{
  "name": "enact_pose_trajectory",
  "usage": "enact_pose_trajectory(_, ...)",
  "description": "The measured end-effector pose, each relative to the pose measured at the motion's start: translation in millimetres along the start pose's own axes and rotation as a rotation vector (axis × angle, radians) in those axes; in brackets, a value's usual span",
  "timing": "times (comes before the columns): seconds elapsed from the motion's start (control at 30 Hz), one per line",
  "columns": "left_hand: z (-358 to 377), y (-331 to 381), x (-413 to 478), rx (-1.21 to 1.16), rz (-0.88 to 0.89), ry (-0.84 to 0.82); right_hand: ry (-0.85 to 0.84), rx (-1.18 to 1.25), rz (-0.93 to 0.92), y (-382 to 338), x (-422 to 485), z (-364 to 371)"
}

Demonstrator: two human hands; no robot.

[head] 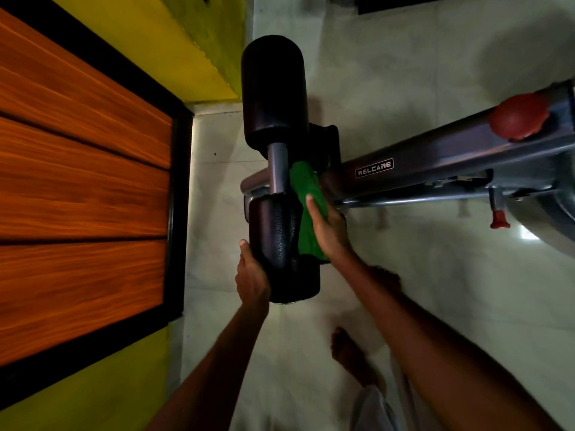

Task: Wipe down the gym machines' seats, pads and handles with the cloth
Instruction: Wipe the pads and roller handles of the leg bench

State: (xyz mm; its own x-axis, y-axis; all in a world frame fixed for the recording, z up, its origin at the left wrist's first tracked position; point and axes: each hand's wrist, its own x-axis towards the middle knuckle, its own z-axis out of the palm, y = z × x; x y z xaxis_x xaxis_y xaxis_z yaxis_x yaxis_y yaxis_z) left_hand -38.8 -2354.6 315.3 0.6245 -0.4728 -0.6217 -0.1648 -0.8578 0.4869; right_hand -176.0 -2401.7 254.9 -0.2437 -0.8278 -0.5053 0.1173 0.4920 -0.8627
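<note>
At the end of the machine, just right of centre in my head view, two black roller pads sit in line on a steel bar [277,166]. The far pad [272,91] is bare. The near pad [273,244] is between my two hands.

My left hand [252,275] grips the near pad's left edge: the thumb lies up along the side, and the fingers curl round behind, out of sight. My right hand [329,231] holds the green cloth [306,194] against the pad's right side. Its thumb is stretched flat over the fabric, and its other fingers wrap the far side, mostly hidden. The cloth runs from the bar's junction down along the pad's right edge.

The grey frame beam [435,157], marked WELCARE, leaves the junction toward the right and carries a red knob [518,116]. A small red pin [499,220] hangs below it.

On the left, the black edge of the wooden door [84,181] stands near the pads, with a narrow strip of pale tiled floor [404,57] between them. A yellow wall [174,51] meets the far pad's upper left. Wider floor lies open above and below the beam. My bare foot [351,356] stands on the tiles under the right forearm, near the pad's near end.
</note>
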Motion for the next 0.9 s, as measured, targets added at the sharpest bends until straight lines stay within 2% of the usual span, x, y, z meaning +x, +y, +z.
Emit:
enact_pose_trajectory(0.07,-3,-1,8,-0.087,-0.039,-0.121,0.029,-0.055,-0.103,5,-23,0)
enact_pose_trajectory(0.17,-11,2,15,-0.221,-0.125,-0.297,-0.046,-0.212,-0.276,36,-98,-3)
enact_pose_trajectory(0.23,-13,7,18,-0.232,-0.152,-0.351,-0.1,-0.281,-0.348,59,-134,-9)
enact_pose_trajectory(0.3,-14,6,24,-0.213,-0.15,-0.363,-0.111,-0.286,-0.34,61,-125,-10)
enact_pose_trajectory(0.4,-14,-2,33,-0.163,-0.104,-0.265,-0.054,-0.185,-0.24,26,-65,-2)
enact_pose_trajectory(0.47,-14,2,28,-0.038,0.014,-0.098,-0.008,-0.111,-0.169,6,-29,2)
enact_pose_trajectory(0.53,-12,6,18,0.038,0.097,0.045,0.04,-0.131,-0.177,-2,-25,6)
enact_pose_trajectory(0.63,-6,1,2,-0.003,0.022,-0.002,0.043,-0.328,-0.352,17,-74,10)
enact_pose_trajectory(0.73,0,-4,-3,-0.038,-0.06,-0.04,-0.068,-0.44,-0.493,48,-122,0)
enact_pose_trajectory(0.83,0,2,4,-0.028,-0.083,-0.01,-0.079,-0.371,-0.471,45,-92,-9)
enact_pose_trajectory(0.9,-1,1,15,-0.115,-0.121,-0.104,-0.05,-0.275,-0.369,26,-55,-4)
